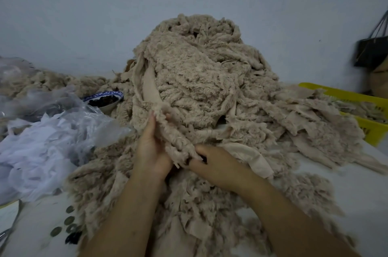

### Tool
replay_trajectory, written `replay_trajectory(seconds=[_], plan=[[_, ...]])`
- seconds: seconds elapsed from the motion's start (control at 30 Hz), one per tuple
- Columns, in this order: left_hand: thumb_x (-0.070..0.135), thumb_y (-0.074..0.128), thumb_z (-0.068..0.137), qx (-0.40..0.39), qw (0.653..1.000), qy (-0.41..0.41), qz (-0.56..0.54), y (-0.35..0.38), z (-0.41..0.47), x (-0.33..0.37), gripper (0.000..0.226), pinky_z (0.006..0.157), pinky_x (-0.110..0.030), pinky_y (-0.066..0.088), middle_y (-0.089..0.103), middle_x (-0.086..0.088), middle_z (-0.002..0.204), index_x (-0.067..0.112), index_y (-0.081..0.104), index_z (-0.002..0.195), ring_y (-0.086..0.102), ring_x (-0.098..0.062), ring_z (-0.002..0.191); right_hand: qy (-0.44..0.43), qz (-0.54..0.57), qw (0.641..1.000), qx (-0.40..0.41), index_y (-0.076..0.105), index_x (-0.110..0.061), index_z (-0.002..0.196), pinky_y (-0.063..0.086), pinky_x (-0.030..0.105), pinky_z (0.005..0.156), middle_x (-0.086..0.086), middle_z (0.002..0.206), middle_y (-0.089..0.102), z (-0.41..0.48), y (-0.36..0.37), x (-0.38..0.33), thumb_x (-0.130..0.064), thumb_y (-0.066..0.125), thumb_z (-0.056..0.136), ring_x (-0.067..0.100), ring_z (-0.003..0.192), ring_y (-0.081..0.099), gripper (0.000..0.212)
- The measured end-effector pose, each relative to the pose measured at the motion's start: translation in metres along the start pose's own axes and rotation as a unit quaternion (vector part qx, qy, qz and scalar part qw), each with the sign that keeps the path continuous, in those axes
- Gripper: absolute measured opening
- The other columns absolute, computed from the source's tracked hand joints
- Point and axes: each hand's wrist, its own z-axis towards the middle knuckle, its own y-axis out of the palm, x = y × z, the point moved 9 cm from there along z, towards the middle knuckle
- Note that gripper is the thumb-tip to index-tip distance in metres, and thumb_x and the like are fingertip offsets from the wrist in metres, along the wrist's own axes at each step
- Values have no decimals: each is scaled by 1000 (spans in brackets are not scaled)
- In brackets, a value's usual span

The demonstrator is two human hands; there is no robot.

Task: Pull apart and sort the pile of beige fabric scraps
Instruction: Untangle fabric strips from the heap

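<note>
Two bare forearms come in from the bottom edge, lying over a spread of loose beige scraps point(189, 204) right in front. The left hand point(152, 147) stands upright, fingers pointing up along a fleecy strip point(176, 137), with the thumb closing on it from the other side, so it's got a light clamp on it. The right hand point(218, 164) has its fingers curled in, pinching the lower end of that same strip.

Behind the hands is the big pile of beige fabric scraps point(201, 72), heaped up against the pale wall point(84, 15) in the middle of the white table point(346, 183), fluffy side and smooth backing all mixed together. More scraps trail off to the right into a yellow basket point(357, 97).

On the left there are crumpled clear plastic bags point(52, 131), with a blue-and-white bowl point(104, 99) of something dark just beside the pile. A few round coin-like discs point(69, 221) sit near the left forearm. A dark bag point(371, 51) hangs at the far right.
</note>
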Motion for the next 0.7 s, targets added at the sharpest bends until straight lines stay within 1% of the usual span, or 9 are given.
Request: replay_trajectory(seconds=[0.1, 0.2, 0.27, 0.3, 0.37, 0.43, 0.5, 0.57, 0.7], plan=[[37, 65, 83, 6, 999, 5, -31, -1, 1, 4, 25, 59, -23, 57, 69, 3, 74, 18, 79, 74, 66, -7, 59, 3, 16, 1000, -21, 47, -6, 81, 28, 29, 55, -6, 69, 43, -3, 1, 2, -36, 53, 93, 5, 55, 34, 32], [39, 59, 95, 54, 999, 5, 7, -14, 4, 6, 28, 71, -40, 58, 77, -2, 90, 16, 74, 99, 76, -17, 80, 64, 149, 987, 1, 60, -32, 79, 45, 18, 62, -27, 75, 58, -4, -6, 14, -54, 53, 80, -9, 68, 55, 23], [34, 56, 100, 88, 996, 13, 24, -22, 5, 7, 29, 65, -36, 59, 78, -4, 99, 13, 68, 116, 76, -17, 84, 115, 308, 942, 64, 68, -46, 79, 47, 17, 65, -24, 82, 65, -6, -16, 27, -60, 59, 67, -5, 78, 61, 21], [31, 57, 100, 103, 994, 18, 38, -25, 4, 7, 28, 58, -30, 58, 77, -3, 94, 12, 66, 117, 75, -14, 78, 130, 367, 916, 95, 70, -46, 83, 48, 20, 66, -18, 88, 66, -5, -21, 34, -58, 62, 67, 1, 81, 63, 22], [28, 59, 100, 133, 989, 30, 61, -30, 3, 7, 20, 46, -21, 52, 74, 3, 77, 12, 67, 109, 68, -7, 60, 151, 435, 876, 145, 70, -37, 94, 51, 32, 75, -3, 99, 67, -3, -30, 46, -50, 65, 71, 15, 90, 65, 28], [26, 59, 100, 145, 986, 43, 65, -30, 2, 8, 14, 45, -18, 51, 72, 5, 70, 15, 67, 99, 66, -4, 56, 171, 481, 839, 186, 66, -21, 96, 49, 37, 76, 8, 94, 63, -6, -36, 53, -41, 65, 80, 24, 84, 60, 25], [28, 59, 99, 134, 988, 53, 57, -28, 1, 10, 14, 47, -18, 53, 75, 5, 75, 18, 68, 97, 69, -4, 60, 165, 531, 803, 214, 60, -11, 97, 47, 29, 56, 9, 72, 59, -6, -40, 55, -26, 58, 95, 20, 60, 55, 15], [31, 59, 99, 123, 990, 56, 38, -26, -1, 12, 16, 50, -19, 54, 77, 4, 83, 18, 68, 103, 71, -6, 65, 146, 559, 785, 224, 54, -10, 100, 33, 21, 38, 0, 55, 47, -5, -44, 54, -20, 51, 101, 9, 40, 38, 10], [29, 54, 102, 103, 992, 49, -48, -22, -1, 13, 23, 56, -21, 57, 75, -1, 91, 15, 64, 117, 72, -9, 67, 107, 603, 762, 211, 60, -5, 117, 25, 18, 31, -5, 50, 49, -6, -49, 49, -33, 55, 100, 5, 32, 26, 33]])
